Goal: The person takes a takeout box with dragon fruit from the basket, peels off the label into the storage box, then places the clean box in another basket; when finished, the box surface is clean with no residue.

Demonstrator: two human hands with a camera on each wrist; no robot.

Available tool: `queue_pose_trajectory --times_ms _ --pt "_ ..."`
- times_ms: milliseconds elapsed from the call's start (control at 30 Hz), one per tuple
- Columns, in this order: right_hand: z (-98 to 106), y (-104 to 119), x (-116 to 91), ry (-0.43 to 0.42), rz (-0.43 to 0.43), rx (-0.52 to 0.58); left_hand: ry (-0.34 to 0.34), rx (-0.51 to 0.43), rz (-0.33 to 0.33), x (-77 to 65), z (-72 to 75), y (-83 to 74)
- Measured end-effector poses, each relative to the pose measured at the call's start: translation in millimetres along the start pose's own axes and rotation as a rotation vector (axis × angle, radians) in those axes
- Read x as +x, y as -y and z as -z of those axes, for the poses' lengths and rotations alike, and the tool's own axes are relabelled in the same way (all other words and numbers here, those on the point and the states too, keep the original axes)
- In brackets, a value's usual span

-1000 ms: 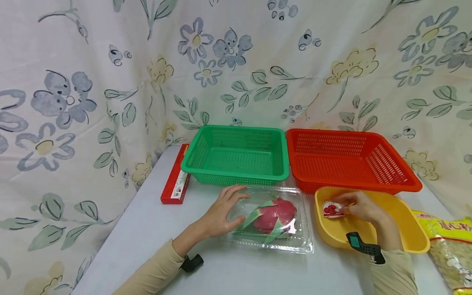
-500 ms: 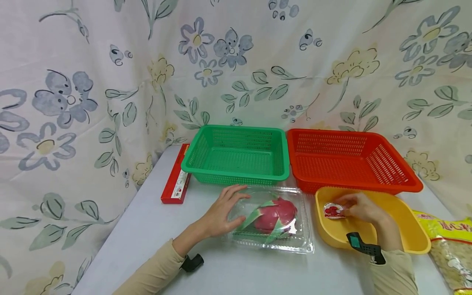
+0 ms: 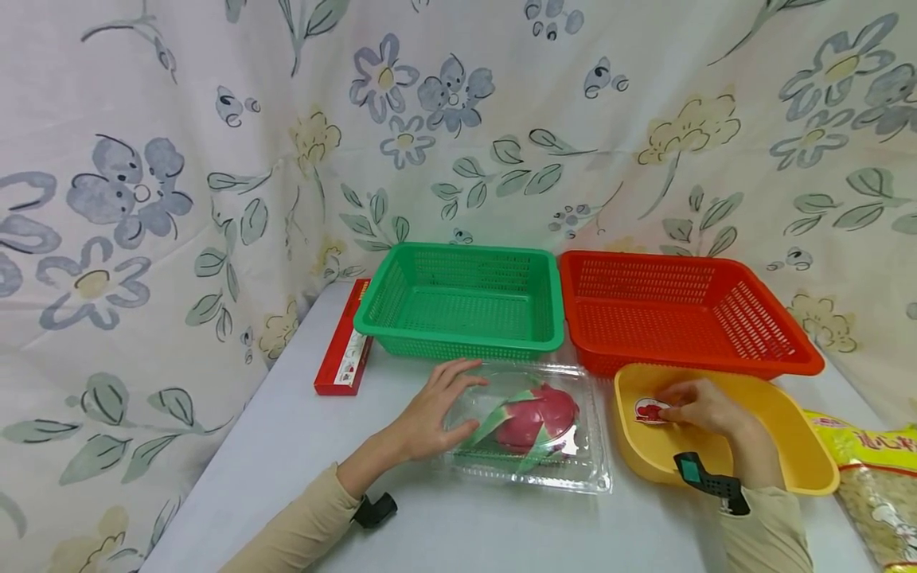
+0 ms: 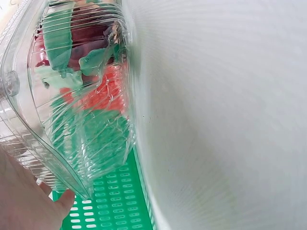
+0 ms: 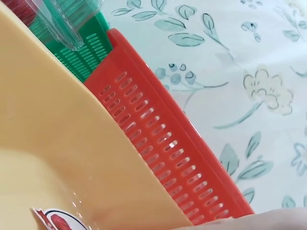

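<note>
My left hand rests with loosely spread fingers at the left side of a clear plastic clamshell box. The closed box has a pink dragon fruit with green leaf tips inside. In the left wrist view, fingers lie along the ridged edge of the box. Over the left part of a yellow basin, my right hand pinches a small sticker with a red fruit picture. Part of this sticker shows at the bottom of the right wrist view, on a clear backing.
Behind the box stands a green mesh basket, with a red mesh basket beside it. A narrow red box lies at the left. Right of the basin is a yellow-topped food bag. A floral cloth hangs behind.
The sticker in my right hand has dipped slightly lower and tilted, showing a narrower face. My left hand and the clamshell box have stayed in place.
</note>
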State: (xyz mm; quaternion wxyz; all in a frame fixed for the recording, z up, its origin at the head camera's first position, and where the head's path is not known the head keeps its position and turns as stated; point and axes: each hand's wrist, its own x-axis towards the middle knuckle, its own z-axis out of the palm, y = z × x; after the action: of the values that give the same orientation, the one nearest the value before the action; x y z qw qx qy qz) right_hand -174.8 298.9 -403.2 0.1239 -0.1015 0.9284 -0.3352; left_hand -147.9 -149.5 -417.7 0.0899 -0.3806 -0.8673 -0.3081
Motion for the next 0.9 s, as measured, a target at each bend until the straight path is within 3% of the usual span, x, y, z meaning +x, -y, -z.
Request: queue_pose_trajectory --times_ms 400,667,900 --pt "12.5 8.7 -5.4 -0.045 -0.029 -0.075 -0.016 0.004 -0.017 0.0 -0.5 1.3" --pt "27.4 39.8 -23.9 -0.034 -0.017 -0.059 0.003 0.005 -0.024 0.5 -0.3 1.5" --pt "21.9 74.4 -29.2 -0.026 0.044 -0.014 0.024 0.0 -0.001 -1.7 1.5 1.9"
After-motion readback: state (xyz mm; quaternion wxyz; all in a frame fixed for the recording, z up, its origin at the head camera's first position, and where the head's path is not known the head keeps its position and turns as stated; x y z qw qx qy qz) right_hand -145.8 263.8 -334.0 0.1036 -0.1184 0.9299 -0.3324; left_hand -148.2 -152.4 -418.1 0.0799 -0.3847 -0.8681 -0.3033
